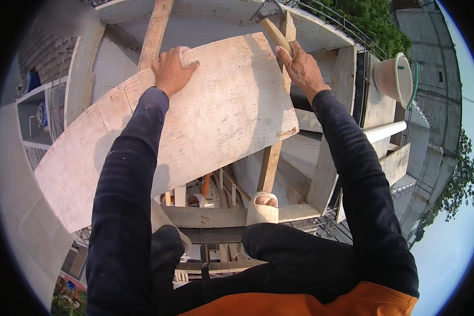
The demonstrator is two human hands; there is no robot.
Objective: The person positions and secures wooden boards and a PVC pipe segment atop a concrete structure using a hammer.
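A large pale plywood board (221, 105) lies slantwise across wooden battens in front of me. My left hand (175, 72) is closed over its far edge, thumb on the upper face. In my right hand (303, 69) is the wooden handle of a hammer (274, 31), its grey metal head pointing away from me. That hand is just beyond the board's right end, close to an upright-looking batten (269, 166) that passes beneath the board. Part of the handle is hidden inside my fingers.
My sandalled foot (262, 209) stands on a timber beam (210, 217), with a deep opening below. A whitish bucket (392, 79) is at the right, above a white pipe (385, 131). Another batten (155, 34) runs behind the board. Steel bars line the frame.
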